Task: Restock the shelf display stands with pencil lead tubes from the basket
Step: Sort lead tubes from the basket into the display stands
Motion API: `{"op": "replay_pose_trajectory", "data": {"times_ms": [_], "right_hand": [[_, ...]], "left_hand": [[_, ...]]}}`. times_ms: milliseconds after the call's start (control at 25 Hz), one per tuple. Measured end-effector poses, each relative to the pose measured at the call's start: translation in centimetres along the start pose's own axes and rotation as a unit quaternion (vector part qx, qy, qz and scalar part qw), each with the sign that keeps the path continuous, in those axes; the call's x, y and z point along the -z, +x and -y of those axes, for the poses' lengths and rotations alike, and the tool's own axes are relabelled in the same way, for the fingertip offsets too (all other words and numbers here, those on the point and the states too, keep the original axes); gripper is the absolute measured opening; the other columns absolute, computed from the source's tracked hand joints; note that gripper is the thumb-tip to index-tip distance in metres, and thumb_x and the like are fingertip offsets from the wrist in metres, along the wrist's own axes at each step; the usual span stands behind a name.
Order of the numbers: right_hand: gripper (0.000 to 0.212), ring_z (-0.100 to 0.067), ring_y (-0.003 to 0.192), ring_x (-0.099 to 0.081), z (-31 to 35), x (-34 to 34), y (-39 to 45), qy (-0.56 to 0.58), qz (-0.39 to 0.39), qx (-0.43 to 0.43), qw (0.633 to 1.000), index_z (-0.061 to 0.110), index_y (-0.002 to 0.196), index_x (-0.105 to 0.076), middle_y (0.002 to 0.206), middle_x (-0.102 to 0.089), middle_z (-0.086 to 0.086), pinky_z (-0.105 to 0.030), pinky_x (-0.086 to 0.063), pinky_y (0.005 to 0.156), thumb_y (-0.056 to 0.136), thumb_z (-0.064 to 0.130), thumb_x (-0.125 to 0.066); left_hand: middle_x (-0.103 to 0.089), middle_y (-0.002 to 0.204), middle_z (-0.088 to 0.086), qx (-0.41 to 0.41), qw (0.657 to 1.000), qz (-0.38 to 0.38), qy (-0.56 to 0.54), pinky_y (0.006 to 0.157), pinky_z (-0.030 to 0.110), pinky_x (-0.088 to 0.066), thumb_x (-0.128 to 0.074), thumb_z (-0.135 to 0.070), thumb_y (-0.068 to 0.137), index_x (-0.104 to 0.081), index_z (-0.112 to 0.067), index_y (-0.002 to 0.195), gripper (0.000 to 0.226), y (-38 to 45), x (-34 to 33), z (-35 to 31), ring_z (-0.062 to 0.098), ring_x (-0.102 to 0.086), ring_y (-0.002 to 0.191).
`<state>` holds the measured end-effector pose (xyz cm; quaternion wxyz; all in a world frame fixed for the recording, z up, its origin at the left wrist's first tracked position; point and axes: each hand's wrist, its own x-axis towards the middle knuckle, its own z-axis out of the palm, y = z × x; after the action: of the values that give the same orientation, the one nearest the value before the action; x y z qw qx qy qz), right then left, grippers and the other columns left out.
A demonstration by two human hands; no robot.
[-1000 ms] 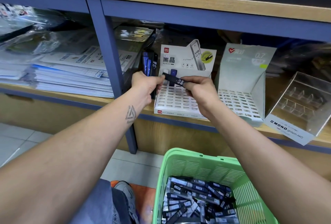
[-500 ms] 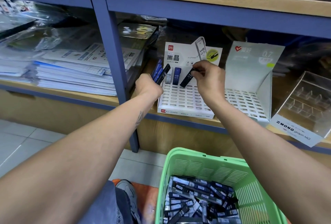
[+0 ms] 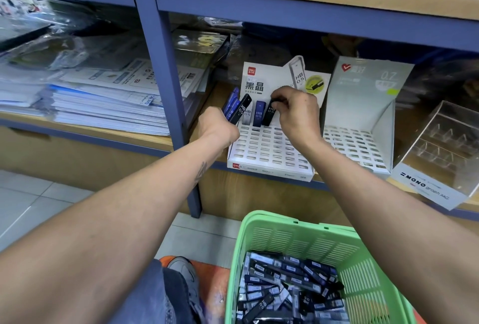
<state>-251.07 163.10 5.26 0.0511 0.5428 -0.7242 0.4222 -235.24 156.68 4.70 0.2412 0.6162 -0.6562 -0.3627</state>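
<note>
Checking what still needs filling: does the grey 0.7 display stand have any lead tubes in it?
No, the grey 0.7 stand shows only bare slots, while standing tubes appear only in the white stand.

Stationery shop: stocked lead display stands [image 3: 269, 150]

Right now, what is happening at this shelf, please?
A person is restocking a white display stand with pencil lead tubes. The right hand pinches a black tube by its top and sets it into the back row, beside a blue tube and a clear tube standing there. The left hand holds a bunch of spare tubes. The green basket below holds many more.
</note>
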Motion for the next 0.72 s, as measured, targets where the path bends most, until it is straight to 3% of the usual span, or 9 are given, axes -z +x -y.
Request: {"op": "replay_pose_trajectory", "data": {"times_ms": [80,200,400,520,720], "right_hand": [[0.02,-0.012,0.085,-0.066,0.38,0.17,-0.01,-0.004,0.003,0.004,1.0,0.016,0.105,-0.075,0.095,-0.075,-0.001,-0.02,-0.049,0.075,0.092,0.003,-0.065],[0.019,-0.019,0.089,-0.068,0.55,0.45,0.07,-0.008,0.016,0.004,1.0,0.012,0.104,-0.074,0.095,-0.075,-0.004,-0.029,-0.054,0.08,0.093,0.001,-0.063],[0.022,-0.027,0.095,-0.069,0.37,0.26,0.35,-0.046,0.015,0.033,0.998,0.007,0.107,-0.074,0.098,-0.075,-0.01,-0.038,-0.056,0.083,0.094,-0.002,-0.059],[0.023,-0.031,0.097,-0.066,-0.2,0.08,0.31,-0.045,0.007,0.022,0.999,0.006,0.105,-0.072,0.095,-0.073,-0.011,-0.046,-0.056,0.08,0.093,-0.005,-0.055],[0.033,-0.028,0.088,-0.068,-0.2,-0.08,0.35,-0.065,0.022,0.038,0.997,0.008,0.098,-0.073,0.09,-0.073,-0.009,-0.039,-0.056,0.073,0.085,-0.016,-0.054]], "left_hand": [[-0.065,0.097,0.012,0.008,1.0,0.007,-0.007,0.063,0.032,-0.052,-0.076,-0.003,0.077,-0.063,-0.007,0.1,0.027,-0.44,-0.08,-0.04,0.033,-0.07,0.091],[-0.068,0.096,0.016,0.026,0.999,0.007,-0.033,0.066,0.036,-0.056,-0.074,0.0,0.074,-0.064,-0.005,0.097,0.026,-0.66,-0.09,0.0,0.036,-0.072,0.091],[-0.065,0.092,0.015,0.041,0.996,0.013,-0.074,0.05,0.028,-0.049,-0.072,0.006,0.072,-0.062,-0.006,0.094,0.027,-0.67,-0.35,-0.03,0.033,-0.071,0.076],[-0.062,0.093,0.014,0.048,0.994,0.015,-0.095,0.051,0.029,-0.052,-0.073,0.006,0.073,-0.06,-0.007,0.095,0.029,-0.59,-0.42,-0.04,0.032,-0.071,0.077],[-0.062,0.094,0.013,0.048,0.994,0.01,-0.102,0.051,0.03,-0.052,-0.073,0.006,0.072,-0.057,-0.009,0.093,0.03,-0.4,-0.42,-0.01,0.032,-0.071,0.08]]}}
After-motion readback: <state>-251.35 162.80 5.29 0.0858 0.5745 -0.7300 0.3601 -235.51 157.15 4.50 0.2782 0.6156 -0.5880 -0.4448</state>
